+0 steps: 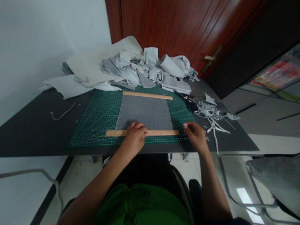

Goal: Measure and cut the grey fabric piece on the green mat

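Observation:
A grey cloth piece lies flat on the green cutting mat. One wooden ruler runs along its near edge, and a second wooden ruler lies along its far edge. My left hand presses on the near ruler with its fingers curled together. To the right of that ruler's end, my right hand pinches a small pink object over the mat.
Heaped grey and cream fabric covers the table's back. Black-handled scissors lie at the mat's right edge, beside fabric scraps. A loose strip is on the dark table at left. A metal-framed chair stands at right.

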`<state>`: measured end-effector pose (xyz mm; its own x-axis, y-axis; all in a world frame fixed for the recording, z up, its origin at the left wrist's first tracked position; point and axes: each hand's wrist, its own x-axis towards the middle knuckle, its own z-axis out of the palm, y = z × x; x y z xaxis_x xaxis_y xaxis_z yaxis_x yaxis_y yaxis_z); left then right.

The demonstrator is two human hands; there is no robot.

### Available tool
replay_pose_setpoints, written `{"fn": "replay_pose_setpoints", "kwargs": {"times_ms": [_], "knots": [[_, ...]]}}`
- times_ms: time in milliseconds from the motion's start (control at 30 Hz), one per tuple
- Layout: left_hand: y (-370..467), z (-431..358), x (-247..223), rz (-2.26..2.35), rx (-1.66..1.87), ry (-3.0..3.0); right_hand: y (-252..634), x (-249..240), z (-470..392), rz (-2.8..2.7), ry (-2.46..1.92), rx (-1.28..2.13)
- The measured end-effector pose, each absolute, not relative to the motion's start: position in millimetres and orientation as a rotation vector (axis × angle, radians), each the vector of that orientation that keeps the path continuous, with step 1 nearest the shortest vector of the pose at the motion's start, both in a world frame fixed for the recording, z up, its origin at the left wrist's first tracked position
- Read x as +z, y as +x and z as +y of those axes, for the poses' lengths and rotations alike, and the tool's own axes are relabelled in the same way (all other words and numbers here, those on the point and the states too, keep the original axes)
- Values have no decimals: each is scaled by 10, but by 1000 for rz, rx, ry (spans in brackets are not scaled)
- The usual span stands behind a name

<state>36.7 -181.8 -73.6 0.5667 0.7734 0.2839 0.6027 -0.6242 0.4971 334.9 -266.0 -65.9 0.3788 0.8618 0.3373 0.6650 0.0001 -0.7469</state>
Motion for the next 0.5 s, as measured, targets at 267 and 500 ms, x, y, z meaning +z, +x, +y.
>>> {"fn": "replay_pose_setpoints", "kwargs": {"times_ms": [267,500], "knots": [[354,-1800,-774,1081,732,2464,3309,-473,-2726,-1756,-1737,305],[343,-1795,-768,1082,721,2443,3125,-408,-2736,-2078,-1631,309]]}}
